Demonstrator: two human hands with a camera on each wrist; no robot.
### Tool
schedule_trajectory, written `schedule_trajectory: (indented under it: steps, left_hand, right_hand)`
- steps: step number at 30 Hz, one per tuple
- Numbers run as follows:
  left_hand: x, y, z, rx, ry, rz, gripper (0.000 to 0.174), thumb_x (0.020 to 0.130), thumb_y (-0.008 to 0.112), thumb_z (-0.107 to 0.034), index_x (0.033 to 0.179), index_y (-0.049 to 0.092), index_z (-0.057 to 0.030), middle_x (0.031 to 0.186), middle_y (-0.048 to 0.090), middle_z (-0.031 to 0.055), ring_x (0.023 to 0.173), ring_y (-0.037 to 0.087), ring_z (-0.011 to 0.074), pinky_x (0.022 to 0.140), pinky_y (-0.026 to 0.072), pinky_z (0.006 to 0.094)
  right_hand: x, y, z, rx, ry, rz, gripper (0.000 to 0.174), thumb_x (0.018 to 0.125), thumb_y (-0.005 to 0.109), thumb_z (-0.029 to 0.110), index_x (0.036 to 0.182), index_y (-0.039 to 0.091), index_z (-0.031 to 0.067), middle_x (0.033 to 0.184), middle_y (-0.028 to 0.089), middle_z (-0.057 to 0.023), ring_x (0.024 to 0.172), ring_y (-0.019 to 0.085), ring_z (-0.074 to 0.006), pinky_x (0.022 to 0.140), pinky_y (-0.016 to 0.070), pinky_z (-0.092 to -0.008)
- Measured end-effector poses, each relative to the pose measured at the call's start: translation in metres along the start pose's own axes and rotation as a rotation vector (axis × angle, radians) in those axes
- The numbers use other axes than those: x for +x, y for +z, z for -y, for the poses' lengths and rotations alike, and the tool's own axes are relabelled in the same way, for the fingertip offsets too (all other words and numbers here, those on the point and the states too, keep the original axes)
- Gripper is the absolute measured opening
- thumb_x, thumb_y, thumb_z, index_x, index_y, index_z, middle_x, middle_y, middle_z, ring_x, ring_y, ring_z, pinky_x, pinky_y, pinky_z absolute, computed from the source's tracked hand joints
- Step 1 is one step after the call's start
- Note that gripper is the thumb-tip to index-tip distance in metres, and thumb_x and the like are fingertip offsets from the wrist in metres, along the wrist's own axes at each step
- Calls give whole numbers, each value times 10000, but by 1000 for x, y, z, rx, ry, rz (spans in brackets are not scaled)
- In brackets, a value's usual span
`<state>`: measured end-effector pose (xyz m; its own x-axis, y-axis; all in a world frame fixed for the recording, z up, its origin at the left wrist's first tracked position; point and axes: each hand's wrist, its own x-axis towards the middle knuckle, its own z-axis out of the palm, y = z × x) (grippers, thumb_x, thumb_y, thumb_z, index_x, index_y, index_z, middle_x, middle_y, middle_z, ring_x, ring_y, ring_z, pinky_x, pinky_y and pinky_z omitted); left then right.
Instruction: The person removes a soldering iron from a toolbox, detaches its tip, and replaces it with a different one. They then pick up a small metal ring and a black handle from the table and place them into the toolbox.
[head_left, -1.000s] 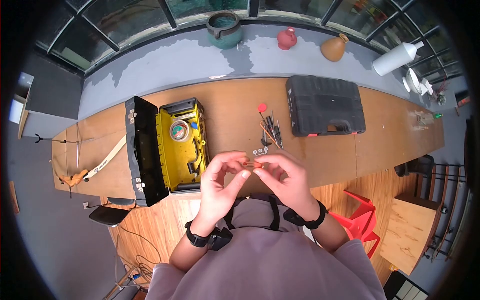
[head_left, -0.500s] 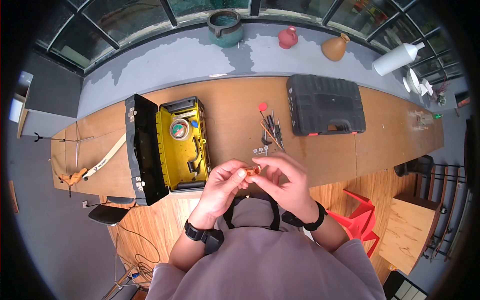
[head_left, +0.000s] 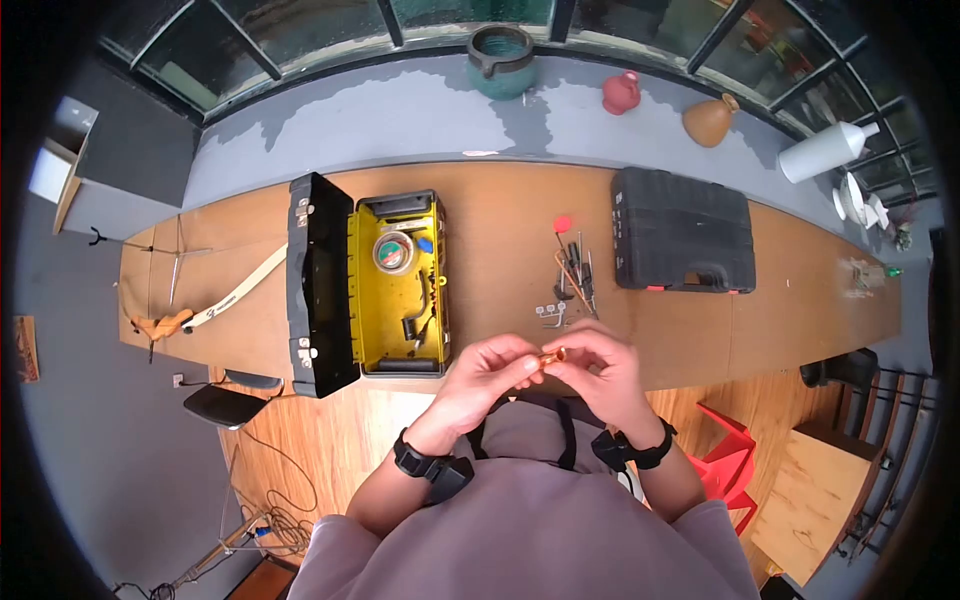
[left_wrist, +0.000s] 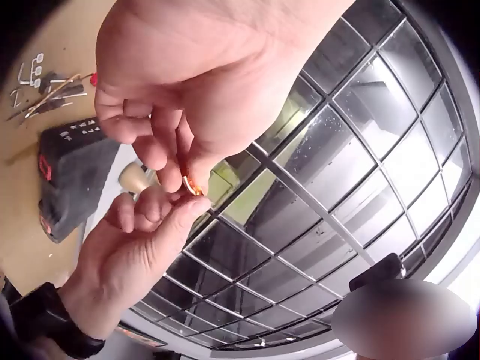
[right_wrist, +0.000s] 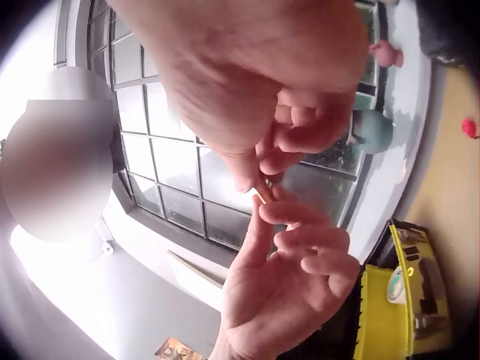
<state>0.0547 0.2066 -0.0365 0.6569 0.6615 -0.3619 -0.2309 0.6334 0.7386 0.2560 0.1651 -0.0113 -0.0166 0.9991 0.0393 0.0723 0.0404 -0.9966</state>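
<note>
Over the table's front edge, both hands meet around a small, shiny orange curved piece [head_left: 552, 358]. My left hand [head_left: 490, 378] pinches one end between thumb and fingers. From the other side, the thumb and index finger of my right hand [head_left: 605, 372] grip it. In the left wrist view, only an orange bit with a pale rim [left_wrist: 193, 185] shows between the fingertips. The right wrist view shows a thin edge of the piece [right_wrist: 260, 196]; fingers hide the rest. What kind of thing it is, I cannot tell.
An open black toolbox [head_left: 362, 290] with a yellow inside holds a tape roll [head_left: 393, 253]. Several screwdrivers [head_left: 582, 275] lie beyond the hands, with small white squares [head_left: 550, 310] nearby. A black case [head_left: 685, 230] lies back right; a bow [head_left: 235, 290] lies left.
The head view has turned, so the scene sits further right. Fingertips that stood more apart have closed in around the orange piece, and its angle between them has changed.
</note>
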Motion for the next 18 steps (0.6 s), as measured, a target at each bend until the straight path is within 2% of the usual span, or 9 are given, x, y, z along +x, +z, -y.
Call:
schedule_trajectory:
  steps: [6, 9, 10, 11, 12, 13, 14, 15, 18]
  left_hand:
    - [-3, -10, 12, 54, -23, -26, 197, 996, 658, -172, 1128, 675, -26, 985, 701, 24, 864, 638, 72, 771, 511, 223]
    - [-5, -12, 5, 147, 7, -45, 217, 991, 669, -178, 1145, 662, -25, 1006, 689, 14, 856, 621, 66, 776, 507, 228]
    - [-4, -26, 7, 314, 75, -143, 229, 990, 673, -182, 1156, 649, -27, 1021, 673, 2, 849, 600, 61, 770, 499, 230]
    - [0, -48, 8, 555, 194, -293, 245, 975, 690, -195, 1139, 658, -16, 914, 674, -9, 796, 601, 62, 705, 507, 250]
    - [4, -70, -1, 762, 221, -463, 250, 938, 725, -204, 1076, 677, -1, 849, 700, 40, 744, 635, 109, 684, 531, 287]
    - [11, -96, -2, 945, 272, -630, 230, 905, 741, -204, 1003, 694, -2, 827, 727, 123, 745, 704, 209, 689, 554, 340]
    - [14, -117, -6, 1132, 139, -728, 239, 895, 733, -240, 985, 706, -21, 892, 736, 177, 845, 728, 314, 741, 566, 404]
    - [23, -170, 12, 1371, -146, -640, 267, 896, 717, -283, 991, 710, -34, 879, 733, 193, 893, 718, 356, 777, 562, 456]
    - [39, -203, 42, 1539, -201, -603, 276, 873, 702, -285, 992, 739, -40, 957, 735, 202, 899, 715, 367, 814, 563, 445]
  right_hand:
    - [-1, -1, -3, -47, 82, 85, 161, 887, 734, 4, 1046, 710, 17, 957, 646, -17, 795, 617, -53, 658, 472, -196]
    - [-5, 1, -16, 2, 119, 24, 165, 885, 755, 53, 1042, 710, 30, 923, 670, -5, 713, 595, -39, 612, 453, -195]
    - [-8, -4, -21, 3, 215, 34, 164, 889, 758, 67, 1045, 710, 42, 915, 691, 5, 741, 610, -42, 639, 468, -205]
    - [-6, -8, -31, 3, 266, 34, 148, 898, 749, 75, 1038, 712, 50, 902, 702, 13, 753, 616, -48, 645, 477, -219]
    - [-4, -15, -48, -33, 298, 27, 146, 902, 748, 92, 1034, 710, 43, 902, 702, 11, 755, 616, -52, 647, 482, -225]
    - [-5, -23, -74, -74, 330, 19, 149, 906, 747, 109, 1030, 707, 36, 902, 701, 9, 757, 616, -56, 649, 487, -232]
    - [-12, -33, -115, -70, 327, 19, 149, 906, 747, 109, 1030, 707, 36, 902, 701, 9, 757, 616, -56, 649, 487, -232]
    - [-17, -42, -165, -66, 412, 31, 157, 912, 743, 134, 1028, 704, 35, 896, 700, 5, 748, 610, -57, 633, 479, -229]
    - [-20, -38, -210, -6, 596, 28, 182, 921, 738, 176, 1029, 697, 35, 879, 697, -1, 722, 595, -59, 592, 455, -225]
